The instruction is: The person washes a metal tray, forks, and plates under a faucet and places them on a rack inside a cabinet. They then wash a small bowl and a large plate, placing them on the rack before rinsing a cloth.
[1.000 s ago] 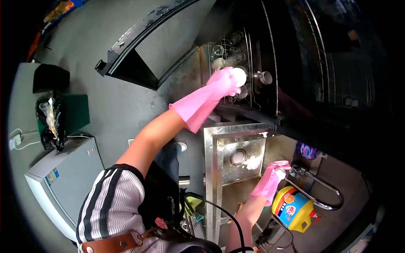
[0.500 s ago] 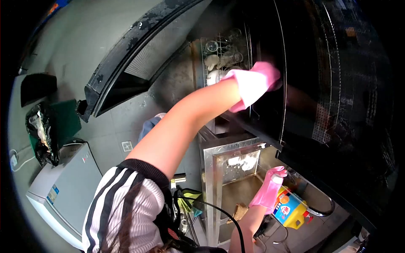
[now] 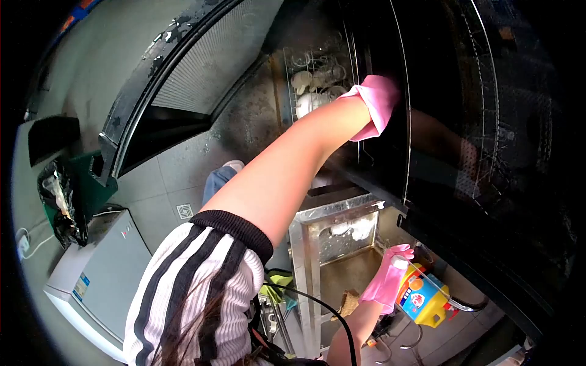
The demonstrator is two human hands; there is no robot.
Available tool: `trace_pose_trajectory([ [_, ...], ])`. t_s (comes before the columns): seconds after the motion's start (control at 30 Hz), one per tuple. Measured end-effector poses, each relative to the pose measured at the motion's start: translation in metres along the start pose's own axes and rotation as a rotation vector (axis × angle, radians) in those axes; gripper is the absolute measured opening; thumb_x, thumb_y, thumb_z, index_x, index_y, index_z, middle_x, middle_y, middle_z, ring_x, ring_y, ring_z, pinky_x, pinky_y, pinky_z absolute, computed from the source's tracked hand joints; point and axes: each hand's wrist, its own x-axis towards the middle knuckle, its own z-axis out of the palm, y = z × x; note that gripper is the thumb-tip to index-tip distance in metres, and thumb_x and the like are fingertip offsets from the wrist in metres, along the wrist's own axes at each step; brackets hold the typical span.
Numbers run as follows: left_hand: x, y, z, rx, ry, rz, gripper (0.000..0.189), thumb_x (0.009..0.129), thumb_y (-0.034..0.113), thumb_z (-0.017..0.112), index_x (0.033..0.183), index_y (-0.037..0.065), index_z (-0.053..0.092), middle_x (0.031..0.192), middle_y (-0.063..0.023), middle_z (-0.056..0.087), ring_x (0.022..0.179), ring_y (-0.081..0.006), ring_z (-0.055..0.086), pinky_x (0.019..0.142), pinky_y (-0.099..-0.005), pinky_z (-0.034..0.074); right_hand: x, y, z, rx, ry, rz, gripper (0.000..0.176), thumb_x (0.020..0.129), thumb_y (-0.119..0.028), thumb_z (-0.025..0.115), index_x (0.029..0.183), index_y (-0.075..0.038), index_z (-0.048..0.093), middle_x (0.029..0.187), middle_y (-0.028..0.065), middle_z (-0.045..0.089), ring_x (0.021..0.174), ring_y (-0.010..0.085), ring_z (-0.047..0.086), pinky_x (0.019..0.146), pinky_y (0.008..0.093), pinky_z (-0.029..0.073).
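My left arm reaches up into the open black cabinet, and its pink-gloved hand fades into the dark interior, so the fingers are hidden. Close beside that wrist, a wire rack holds white bowls and several glasses. Lower down, my right hand, also in a pink glove, is by the metal sink. Its fingers curl around a small white object of rounded shape. Just behind the hand lies a yellow jug with a blue label.
A tilted-out black cabinet door with a ribbed panel stands at upper left. A brown cloth or sponge lies by the sink. A white chest-like appliance, a black bag and a floor drain are at left.
My left hand has moved slightly up and deeper into the dark cabinet. The view has shifted a little. My right hand keeps its place with the white object.
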Motion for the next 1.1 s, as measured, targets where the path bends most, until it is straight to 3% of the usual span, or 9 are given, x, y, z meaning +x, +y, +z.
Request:
trace_pose_trajectory([
  [1.1, -0.012, -0.021, -0.004, -0.105, 0.065, -0.059, 0.032, 0.092, 0.032, 0.06, 0.084, 0.002, 0.069, 0.077, -0.0114, 0.07, 0.069, -0.0263, 0.069, 0.066, -0.039, 0.057, 0.0, -0.012, -0.005, -0.05, 0.014, 0.017, 0.007, 0.078, -0.004, 0.066, 0.083, -0.008, 0.068, 0.073, 0.0018, 0.066, 0.065, 0.0143, 0.064, 0.057, 0.0277, 0.059],
])
